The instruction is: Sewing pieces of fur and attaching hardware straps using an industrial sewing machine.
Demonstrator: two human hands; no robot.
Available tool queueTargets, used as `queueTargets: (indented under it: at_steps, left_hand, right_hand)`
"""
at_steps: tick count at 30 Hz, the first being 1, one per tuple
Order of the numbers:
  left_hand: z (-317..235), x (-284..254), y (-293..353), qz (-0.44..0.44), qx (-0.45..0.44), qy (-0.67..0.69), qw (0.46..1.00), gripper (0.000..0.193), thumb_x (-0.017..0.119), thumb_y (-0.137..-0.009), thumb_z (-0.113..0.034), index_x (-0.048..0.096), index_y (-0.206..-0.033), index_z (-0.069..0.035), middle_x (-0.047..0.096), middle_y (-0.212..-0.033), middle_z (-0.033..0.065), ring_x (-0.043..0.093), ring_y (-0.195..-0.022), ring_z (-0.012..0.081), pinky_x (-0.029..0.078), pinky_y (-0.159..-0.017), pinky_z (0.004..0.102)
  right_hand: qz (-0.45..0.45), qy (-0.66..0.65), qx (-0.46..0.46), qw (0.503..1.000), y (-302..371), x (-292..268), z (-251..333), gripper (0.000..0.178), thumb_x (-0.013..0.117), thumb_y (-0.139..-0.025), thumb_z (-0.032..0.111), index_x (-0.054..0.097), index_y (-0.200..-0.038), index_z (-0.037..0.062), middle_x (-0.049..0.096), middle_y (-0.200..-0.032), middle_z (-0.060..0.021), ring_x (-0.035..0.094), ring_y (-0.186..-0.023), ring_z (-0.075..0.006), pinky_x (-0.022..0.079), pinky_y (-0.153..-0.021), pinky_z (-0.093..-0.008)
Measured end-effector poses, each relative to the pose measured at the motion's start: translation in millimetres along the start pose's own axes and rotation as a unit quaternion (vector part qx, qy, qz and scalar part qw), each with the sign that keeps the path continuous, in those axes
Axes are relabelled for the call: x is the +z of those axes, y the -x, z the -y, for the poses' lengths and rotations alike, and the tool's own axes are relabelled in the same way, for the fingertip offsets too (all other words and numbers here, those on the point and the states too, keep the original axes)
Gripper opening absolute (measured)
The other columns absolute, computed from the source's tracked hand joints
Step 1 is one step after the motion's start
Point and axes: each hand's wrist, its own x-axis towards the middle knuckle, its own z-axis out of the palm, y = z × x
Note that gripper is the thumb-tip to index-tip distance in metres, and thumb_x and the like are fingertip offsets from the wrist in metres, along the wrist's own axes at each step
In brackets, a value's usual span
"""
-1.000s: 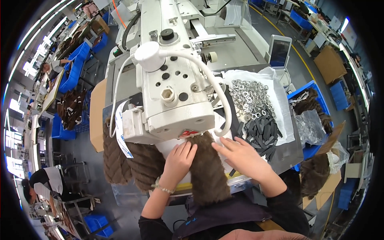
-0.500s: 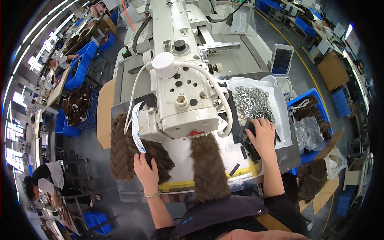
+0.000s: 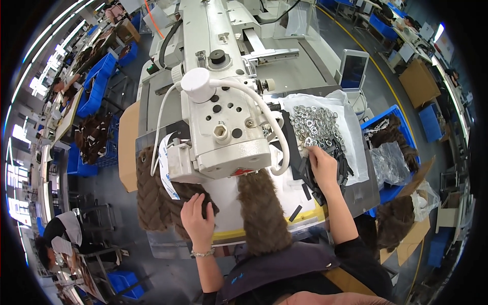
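My left hand (image 3: 199, 219) lies with its fingers stretched out over the right part of a brown fur piece (image 3: 155, 208) on the sewing table. My right hand (image 3: 324, 166) is at a heap of black strips (image 3: 339, 156), just below several metal rings (image 3: 314, 123). Its thumb and fingertips are drawn together; what they pinch is too small to tell. Between the hands, a long brown fur strip (image 3: 262, 213) runs from under the head of a white sewing machine (image 3: 231, 157) toward my lap. The needle area is hidden by the machine head.
A white cloth (image 3: 357, 152) lies under the rings. Two loose black strips (image 3: 295, 213) rest near the yellow-taped table edge. A paper strip (image 3: 164, 173) hangs at the machine's left. Blue bins (image 3: 394, 195) with fur stand at the right. Other people work at benches on the left.
My left hand has shifted right and toward me on the fur, away from the paper strip. My right hand has moved up-left, from the black strips toward the rings, with its fingers drawn in.
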Motion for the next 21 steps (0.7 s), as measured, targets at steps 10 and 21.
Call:
queueTargets:
  at_steps: [10,21]
  left_hand:
    - [-84,53,-9,0.132,0.166,0.211,0.954,0.041,0.076,-0.076,-0.015,0.064,-0.114,-0.006,0.063,-0.120,0.0106,0.060,-0.106,0.0287,0.046,-0.094,0.0421]
    - [-63,13,-13,0.187,0.336,0.195,0.902,0.031,0.066,-0.070,-0.009,0.067,-0.100,-0.012,0.060,-0.096,-0.0038,0.059,-0.087,0.0151,0.046,-0.073,0.0303]
  right_hand:
    - [0.083,-0.362,0.059,0.927,35,11,78,0.008,0.065,-0.088,0.007,0.064,-0.084,0.0007,0.058,-0.061,-0.0027,0.046,-0.050,-0.0043,0.035,-0.047,-0.0231]
    - [0.270,-0.723,0.459,0.439,48,23,149,0.043,0.037,-0.102,0.040,0.058,-0.090,0.0053,0.041,-0.067,0.0059,0.043,-0.063,-0.0055,0.035,-0.059,-0.0219]
